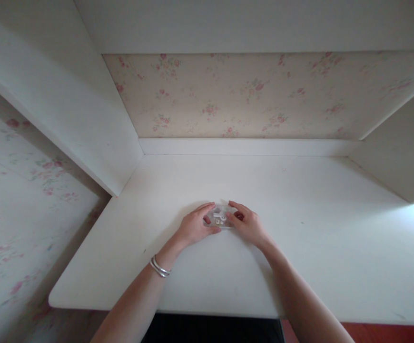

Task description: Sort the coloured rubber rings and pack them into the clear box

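A small clear plastic box (214, 220) lies on the white desk, with a few tiny white and yellowish pieces showing in it; their kind is too small to tell. My left hand (195, 226) is closed around the box's left end, thumb along the near edge and fingers at the far side. Around the right end, my right hand (248, 226) is closed too, its thumb over the top of the box and its fingertips at the far edge. Part of the right end is hidden under that hand.
The white desk top (300, 257) spreads around the box. A white side panel (85, 95) rises at the left and another panel (399, 143) at the right. Behind, a low ledge (250, 146) runs below flowered wallpaper (228, 95). A white surface overhangs the top.
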### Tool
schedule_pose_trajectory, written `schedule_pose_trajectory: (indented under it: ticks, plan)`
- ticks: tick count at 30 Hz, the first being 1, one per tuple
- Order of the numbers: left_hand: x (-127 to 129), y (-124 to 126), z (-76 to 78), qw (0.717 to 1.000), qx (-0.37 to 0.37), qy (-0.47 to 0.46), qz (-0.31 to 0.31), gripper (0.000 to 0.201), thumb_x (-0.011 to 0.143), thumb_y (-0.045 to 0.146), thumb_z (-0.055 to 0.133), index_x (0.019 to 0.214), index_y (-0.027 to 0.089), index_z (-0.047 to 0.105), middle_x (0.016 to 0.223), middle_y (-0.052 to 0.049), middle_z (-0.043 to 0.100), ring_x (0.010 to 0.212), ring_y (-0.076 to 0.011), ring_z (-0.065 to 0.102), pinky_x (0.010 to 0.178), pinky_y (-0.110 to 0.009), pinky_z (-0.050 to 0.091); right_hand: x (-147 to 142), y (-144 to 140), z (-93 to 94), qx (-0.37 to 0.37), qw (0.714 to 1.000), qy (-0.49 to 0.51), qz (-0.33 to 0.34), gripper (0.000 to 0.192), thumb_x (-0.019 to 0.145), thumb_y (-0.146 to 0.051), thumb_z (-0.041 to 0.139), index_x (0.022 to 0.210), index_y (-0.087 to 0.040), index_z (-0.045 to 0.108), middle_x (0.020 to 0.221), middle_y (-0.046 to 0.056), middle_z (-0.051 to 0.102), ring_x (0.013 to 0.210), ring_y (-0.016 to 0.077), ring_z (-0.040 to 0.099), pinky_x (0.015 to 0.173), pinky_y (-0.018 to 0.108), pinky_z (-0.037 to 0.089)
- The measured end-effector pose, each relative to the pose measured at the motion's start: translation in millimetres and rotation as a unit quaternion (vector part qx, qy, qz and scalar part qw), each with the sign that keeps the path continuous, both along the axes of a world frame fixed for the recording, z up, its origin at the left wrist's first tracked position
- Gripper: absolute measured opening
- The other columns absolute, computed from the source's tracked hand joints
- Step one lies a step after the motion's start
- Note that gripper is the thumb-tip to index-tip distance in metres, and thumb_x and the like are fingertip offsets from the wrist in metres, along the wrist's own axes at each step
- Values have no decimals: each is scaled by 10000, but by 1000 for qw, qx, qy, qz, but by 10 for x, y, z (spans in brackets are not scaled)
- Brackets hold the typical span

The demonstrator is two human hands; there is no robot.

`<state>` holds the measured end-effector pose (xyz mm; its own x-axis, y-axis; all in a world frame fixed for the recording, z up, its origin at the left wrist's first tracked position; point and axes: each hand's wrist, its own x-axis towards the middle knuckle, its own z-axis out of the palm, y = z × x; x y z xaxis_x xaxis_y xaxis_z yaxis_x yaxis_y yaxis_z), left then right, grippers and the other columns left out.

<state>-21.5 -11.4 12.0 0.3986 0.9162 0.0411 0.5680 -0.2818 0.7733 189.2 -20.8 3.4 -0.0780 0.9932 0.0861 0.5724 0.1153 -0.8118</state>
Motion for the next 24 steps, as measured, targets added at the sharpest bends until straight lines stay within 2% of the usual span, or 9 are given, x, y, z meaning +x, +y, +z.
schedule_pose_trajectory:
  ticks: [2, 5, 7, 10, 24]
  plan:
    - [7, -4, 9, 1000, 0, -3, 4, 738, 650, 422, 759, 1316, 264, 483, 1409, -40, 450, 774, -128, 629, 890, -325, 508, 61, -16, 28, 0, 998, 7, 61, 506, 796, -434, 612, 1244, -203, 559, 1132, 89, 616, 757, 144, 605, 729, 312, 522]
    - [12, -8, 17, 1000, -3, -3, 8, 737, 648, 426, 759, 1313, 266, 485, 1406, -42, 453, 769, -131, 627, 871, -323, 515, 144, -33, 59, 5, 990, 12, 140, 671, 698, -381, 726, 1313, -247, 495, 1315, 98, 493, 859, 157, 593, 781, 324, 523]
    - [11, -7, 11, 1000, 1, -3, 7, 745, 649, 430, 759, 1320, 268, 477, 1406, -36, 453, 770, -128, 627, 878, -318, 510, 172, -38, 68, 3, 990, 15, 141, 727, 684, -351, 739, 1346, -259, 451, 1327, 100, 475, 874, 157, 587, 793, 330, 524]
    - [4, -2, -9, 1000, 9, -5, 6, 743, 656, 446, 752, 1322, 268, 474, 1409, -32, 447, 761, -121, 628, 877, -309, 508, 177, -36, 61, 3, 992, 29, 126, 701, 709, -337, 718, 1347, -256, 438, 1315, 98, 477, 853, 144, 581, 781, 319, 530]
    - [-10, 9, 30, 999, -29, -32, 1, 779, 626, 354, 786, 1331, 253, 469, 1426, -57, 427, 782, -130, 636, 873, -322, 524, 175, -37, 56, 13, 991, 2, 135, 670, 700, -359, 730, 1318, -259, 490, 1359, 102, 446, 848, 152, 584, 793, 350, 537]
